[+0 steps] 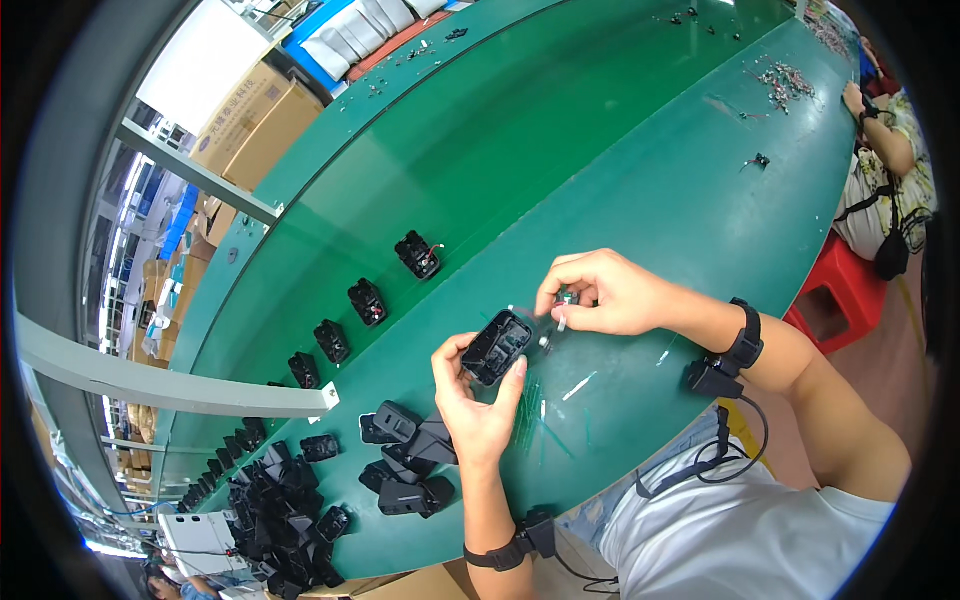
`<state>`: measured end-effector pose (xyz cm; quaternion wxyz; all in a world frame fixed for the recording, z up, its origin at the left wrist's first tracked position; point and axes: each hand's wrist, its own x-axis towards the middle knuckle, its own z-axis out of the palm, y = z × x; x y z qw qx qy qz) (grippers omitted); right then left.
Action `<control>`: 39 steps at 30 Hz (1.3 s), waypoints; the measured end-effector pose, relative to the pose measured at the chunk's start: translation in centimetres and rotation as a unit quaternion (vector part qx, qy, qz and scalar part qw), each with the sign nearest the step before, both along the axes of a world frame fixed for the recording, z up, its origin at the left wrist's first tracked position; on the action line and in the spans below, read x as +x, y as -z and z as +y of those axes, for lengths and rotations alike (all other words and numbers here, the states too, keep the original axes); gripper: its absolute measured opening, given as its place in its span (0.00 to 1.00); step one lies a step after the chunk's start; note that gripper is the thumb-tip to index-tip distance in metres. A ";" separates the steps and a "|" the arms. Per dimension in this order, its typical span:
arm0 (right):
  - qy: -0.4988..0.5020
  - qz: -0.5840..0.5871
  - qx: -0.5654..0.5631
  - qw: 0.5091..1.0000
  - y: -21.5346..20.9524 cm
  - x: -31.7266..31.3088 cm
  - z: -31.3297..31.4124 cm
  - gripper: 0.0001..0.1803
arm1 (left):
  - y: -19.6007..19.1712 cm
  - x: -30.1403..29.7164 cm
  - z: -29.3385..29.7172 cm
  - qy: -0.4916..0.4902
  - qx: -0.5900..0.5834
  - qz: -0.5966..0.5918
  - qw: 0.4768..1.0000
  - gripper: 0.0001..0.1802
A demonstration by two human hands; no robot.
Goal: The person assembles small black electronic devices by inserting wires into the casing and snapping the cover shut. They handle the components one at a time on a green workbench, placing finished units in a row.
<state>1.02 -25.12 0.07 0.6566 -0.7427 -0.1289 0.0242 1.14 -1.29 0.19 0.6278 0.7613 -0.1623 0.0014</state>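
Black case (497, 347) in our left fingers (511, 388)

We pinch its sides; our right fingers (584, 319) pinch what seems a small part (567, 298).

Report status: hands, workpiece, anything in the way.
Left hand gripping open black housing. Right hand beside it, pinching a small part. Loose thin strips nearby on green table.

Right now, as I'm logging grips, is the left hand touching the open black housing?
Touching. The head view shows the left hand gripping the open black housing between thumb and fingers.
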 end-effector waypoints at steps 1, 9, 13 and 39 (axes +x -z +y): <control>-0.004 0.023 0.004 1.000 0.0 0.1 0.1 0.07 | 0.0 0.0 0.0 -0.004 0.004 0.000 1.000 0.30; 0.020 0.026 0.118 0.993 -0.6 0.1 0.0 0.07 | -0.1 0.1 0.0 -0.006 0.021 -0.012 1.000 0.30; 0.032 0.027 0.153 0.987 -0.4 0.2 0.0 0.05 | 0.4 0.3 -0.1 0.002 0.036 -0.009 0.999 0.30; 0.028 0.007 0.168 0.985 -2.3 -1.4 1.0 0.05 | 0.0 -0.2 -0.4 0.089 -0.012 0.047 0.995 0.34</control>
